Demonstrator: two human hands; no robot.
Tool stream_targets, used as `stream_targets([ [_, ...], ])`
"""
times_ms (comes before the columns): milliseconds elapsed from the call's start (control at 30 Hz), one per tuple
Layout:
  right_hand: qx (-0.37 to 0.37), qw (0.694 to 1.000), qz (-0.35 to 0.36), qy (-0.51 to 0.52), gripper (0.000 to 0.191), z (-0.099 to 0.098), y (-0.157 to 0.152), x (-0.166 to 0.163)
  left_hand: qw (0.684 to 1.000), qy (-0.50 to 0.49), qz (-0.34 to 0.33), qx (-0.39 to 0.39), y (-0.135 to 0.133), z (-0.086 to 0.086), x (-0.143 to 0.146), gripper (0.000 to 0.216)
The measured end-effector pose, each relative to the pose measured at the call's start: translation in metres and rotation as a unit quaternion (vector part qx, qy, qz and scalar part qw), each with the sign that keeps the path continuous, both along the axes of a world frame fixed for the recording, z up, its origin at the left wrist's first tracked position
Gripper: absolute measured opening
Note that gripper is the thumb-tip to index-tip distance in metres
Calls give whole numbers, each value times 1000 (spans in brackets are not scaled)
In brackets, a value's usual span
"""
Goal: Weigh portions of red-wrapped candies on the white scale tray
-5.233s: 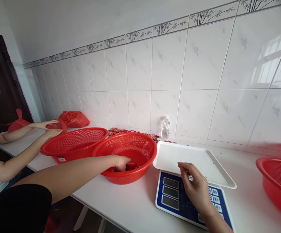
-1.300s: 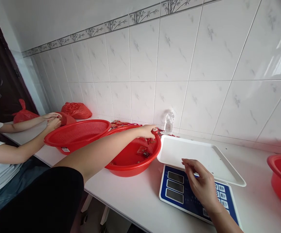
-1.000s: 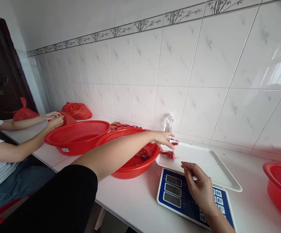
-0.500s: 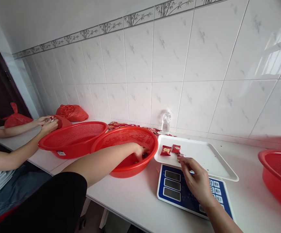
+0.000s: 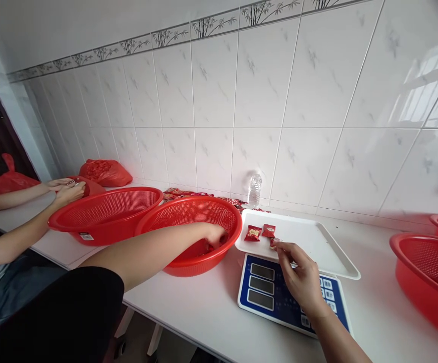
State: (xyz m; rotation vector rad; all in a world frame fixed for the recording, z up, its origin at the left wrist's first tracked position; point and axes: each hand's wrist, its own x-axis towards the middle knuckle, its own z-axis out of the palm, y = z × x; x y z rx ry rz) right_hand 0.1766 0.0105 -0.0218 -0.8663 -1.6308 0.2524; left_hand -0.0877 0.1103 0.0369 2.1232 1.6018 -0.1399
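Three red packets [image 5: 253, 233] lie near the left edge of the white tray [image 5: 317, 242], which sits over the rear of the scale [image 5: 260, 298] toward the table's [image 5: 207, 315] front edge. The left hand [image 5: 216, 236] is down inside the middle basket [image 5: 188, 270], by its right wall, with red wrapping beneath it; its fingers are hidden, so whether they are closed on anything cannot be told. The right hand [image 5: 298, 272] is above the scale, well apart from the left, thumb and forefinger pinched together, their tips just by the nearest packet and partly covering it; whether they touch it is unclear. That hand also blocks much of the keypad, and the left forearm crosses the middle basket's near rim. The left basket [image 5: 90, 238] stands right beside the middle one, between it and a co-worker's hands [image 5: 70, 191], whose small held item is hard to make out. Along the table's back edge stand a red bag [image 5: 107, 174], a row of wrappers [image 5: 184, 193] partly behind the baskets, and a clear bottle [image 5: 255, 190]. A tied bag [image 5: 14, 182] lies at the far left end. At the right, a large basket [image 5: 416, 277] and another behind it are cut off.
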Motion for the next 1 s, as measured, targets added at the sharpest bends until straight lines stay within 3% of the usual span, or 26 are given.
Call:
stream_targets([
  [167, 9, 997, -35, 62, 18, 2, 1, 5, 999, 16, 4, 31, 3, 56, 5, 27],
  [267, 14, 994, -58, 88, 19, 1, 2, 7, 998, -44, 18, 50, 0, 86, 22, 29],
  [333, 14, 994, -57, 87, 20, 1, 3, 7, 994, -102, 23, 41, -4, 95, 38, 31],
  [467, 21, 995, -54, 79, 20, 2, 4, 6, 988, -149, -22, 20, -11, 90, 69, 26],
  [667, 32, 995, -60, 75, 21, 5, 4, 8, 992, -114, -41, 20, -11, 77, 98, 20],
  [1000, 36, 995, -49, 84, 21, 6, 6, 9, 990, -86, -29, 106, -7, 80, 95, 44],
])
